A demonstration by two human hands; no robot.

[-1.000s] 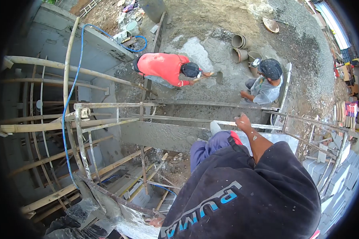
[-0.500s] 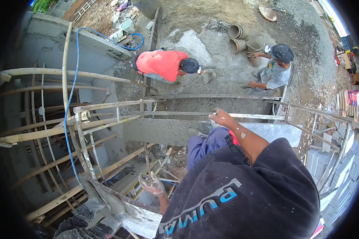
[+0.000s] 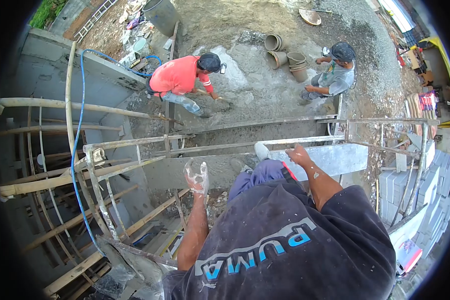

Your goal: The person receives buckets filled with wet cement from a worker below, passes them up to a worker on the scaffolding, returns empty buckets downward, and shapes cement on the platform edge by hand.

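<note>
The scaffold (image 3: 135, 145) of grey metal rails fills the middle of the view, with the ground far below. Down there the person in red (image 3: 177, 75) now stands more upright than half a second ago, and the person in grey (image 3: 335, 75) sits by the pots (image 3: 285, 55). The left hand (image 3: 197, 176), cement-smeared, has risen from beside the plank up to rail height, fingers spread wide, holding nothing. The right hand (image 3: 299, 155) stays closed on the rail (image 3: 305, 141).
</note>
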